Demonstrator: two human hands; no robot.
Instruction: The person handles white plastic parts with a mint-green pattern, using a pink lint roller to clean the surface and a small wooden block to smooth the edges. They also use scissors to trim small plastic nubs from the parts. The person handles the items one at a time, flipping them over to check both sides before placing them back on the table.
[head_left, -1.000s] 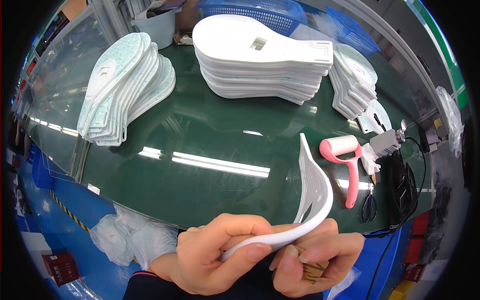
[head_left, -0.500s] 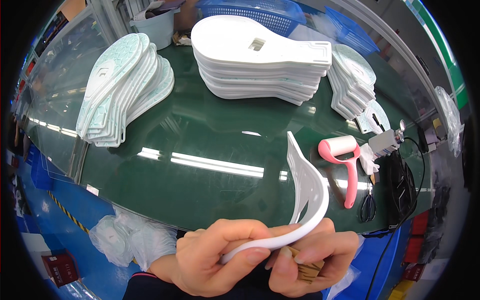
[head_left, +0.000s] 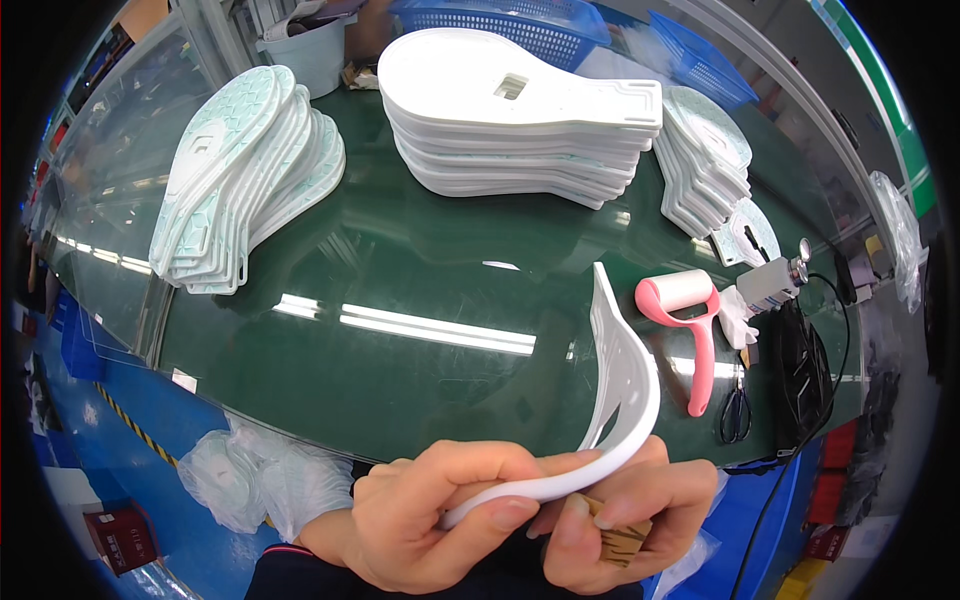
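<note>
Left hand (head_left: 430,515): closed on the white curved plastic piece (head_left: 615,400) at 6 o'clock — its lower end is hidden under the fingers.
Right hand (head_left: 625,510): pinches the same piece and a brown striped object (head_left: 622,528), mostly hidden.
Pink lint roller (head_left: 690,325): 3 o'clock on the green table (head_left: 400,300).

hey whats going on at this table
A person holds a thin white plastic sole-shaped piece in both hands, bent so its far end curves up over the dark green table. The left hand grips its near end; the right hand supports it and also holds a small brown block. Further back lie a fanned stack of pale green insoles and a stack of white trays. A pink lint roller lies to the right.
</note>
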